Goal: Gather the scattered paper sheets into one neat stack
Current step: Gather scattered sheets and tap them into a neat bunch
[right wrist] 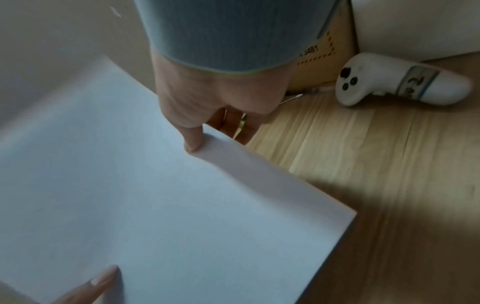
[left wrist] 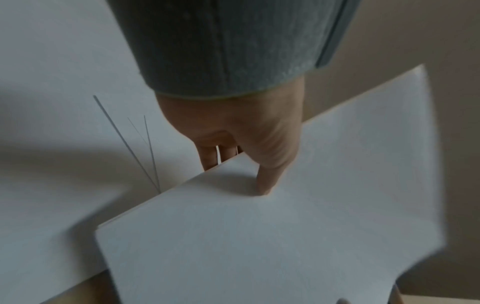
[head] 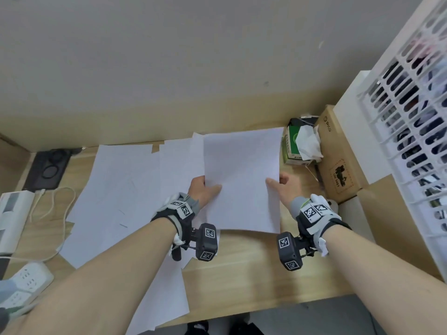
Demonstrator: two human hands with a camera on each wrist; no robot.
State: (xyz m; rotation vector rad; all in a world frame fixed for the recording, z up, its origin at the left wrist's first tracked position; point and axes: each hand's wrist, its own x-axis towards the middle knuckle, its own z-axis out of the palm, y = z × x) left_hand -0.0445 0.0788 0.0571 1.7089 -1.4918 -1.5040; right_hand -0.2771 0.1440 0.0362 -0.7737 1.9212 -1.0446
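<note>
A squared-up stack of white paper sheets [head: 242, 180] is held above the wooden desk [head: 254, 274] between both hands. My left hand [head: 205, 189] pinches its left edge, thumb on top [left wrist: 265, 185] and fingers underneath. My right hand [head: 281, 183] pinches the right edge the same way, thumb on top [right wrist: 193, 142]. The stack [left wrist: 272, 236] [right wrist: 130, 205] fills both wrist views. More loose white sheets [head: 116, 197] lie spread and overlapping on the desk to the left and under my left forearm.
A green tissue box [head: 296, 146] and a brown cardboard box [head: 336, 153] stand right of the stack. A white controller [right wrist: 397, 80] lies by the cardboard box. White lattice basket [head: 416, 141] far right. Power strip [head: 26, 284], cables and a black device [head: 49, 170] at the left.
</note>
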